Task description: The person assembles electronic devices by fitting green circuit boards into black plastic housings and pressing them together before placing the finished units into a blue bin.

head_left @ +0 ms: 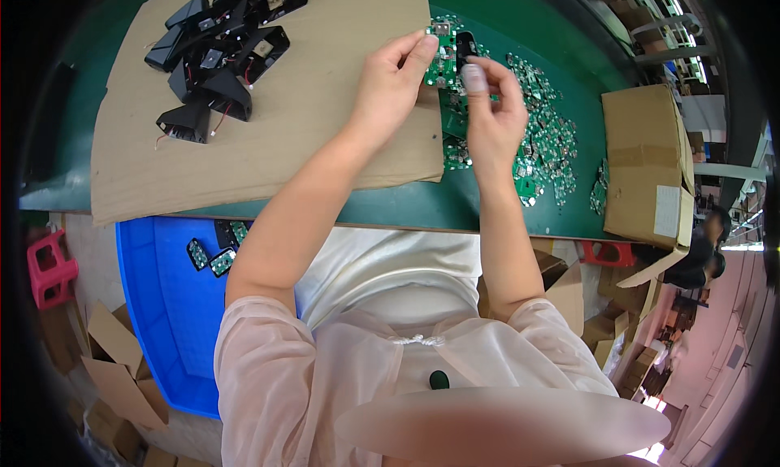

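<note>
Over the right edge of the cardboard sheet (325, 134), my left hand (387, 83) pinches a green circuit board (443, 58) between thumb and fingers. A silver metal port shows at the board's far end. Just to the right, my right hand (497, 117) grips a small black plastic case (465, 46) by its near end. The board and the case are held side by side; whether they touch I cannot tell. Below and beyond both hands, a spread of small circuit boards (552, 142) lies on the green tabletop (406, 205).
Black plastic housings with thin wires (215, 56) are piled at the far left of the cardboard. An open cardboard box (642, 158) stands at the right. Below the table's left side is a blue bin (175, 329) holding several boards in black cases (222, 261). A red stool (53, 268) stands far left.
</note>
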A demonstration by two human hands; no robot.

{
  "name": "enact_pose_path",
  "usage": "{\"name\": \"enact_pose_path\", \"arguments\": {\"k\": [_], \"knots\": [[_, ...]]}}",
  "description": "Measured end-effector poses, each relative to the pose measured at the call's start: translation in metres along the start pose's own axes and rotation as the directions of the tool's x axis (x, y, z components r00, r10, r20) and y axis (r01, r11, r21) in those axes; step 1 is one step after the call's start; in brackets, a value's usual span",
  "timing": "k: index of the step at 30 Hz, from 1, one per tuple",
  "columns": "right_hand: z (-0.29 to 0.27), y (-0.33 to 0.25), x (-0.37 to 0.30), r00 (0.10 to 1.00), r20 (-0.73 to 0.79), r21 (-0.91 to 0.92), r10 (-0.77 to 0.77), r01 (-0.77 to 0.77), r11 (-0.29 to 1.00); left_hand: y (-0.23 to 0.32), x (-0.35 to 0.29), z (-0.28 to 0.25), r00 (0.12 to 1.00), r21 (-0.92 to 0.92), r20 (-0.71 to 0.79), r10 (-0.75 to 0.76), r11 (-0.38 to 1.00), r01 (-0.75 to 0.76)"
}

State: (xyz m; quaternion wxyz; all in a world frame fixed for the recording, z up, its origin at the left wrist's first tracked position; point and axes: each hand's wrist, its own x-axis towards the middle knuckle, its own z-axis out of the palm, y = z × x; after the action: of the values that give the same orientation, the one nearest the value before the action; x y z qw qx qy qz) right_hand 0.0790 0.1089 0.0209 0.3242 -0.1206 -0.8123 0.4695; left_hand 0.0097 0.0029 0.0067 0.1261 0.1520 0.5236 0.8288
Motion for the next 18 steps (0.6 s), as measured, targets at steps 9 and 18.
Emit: {"name": "enact_pose_path", "arguments": {"k": [9, 18], "knots": [[0.011, -0.016, -0.013, 0.973, 0.154, 0.394, 0.171, -0.219, 0.893, -0.008, 0.003, -0.002, 0.937, 0.192, 0.116, 0.329, 0.918, -0.346], [-0.027, -0.021, -0.001, 0.982, 0.183, 0.431, -0.041, -0.043, 0.901, 0.021, -0.002, -0.009, 0.947, 0.092, 0.185, -0.261, 0.964, 0.248]]}}
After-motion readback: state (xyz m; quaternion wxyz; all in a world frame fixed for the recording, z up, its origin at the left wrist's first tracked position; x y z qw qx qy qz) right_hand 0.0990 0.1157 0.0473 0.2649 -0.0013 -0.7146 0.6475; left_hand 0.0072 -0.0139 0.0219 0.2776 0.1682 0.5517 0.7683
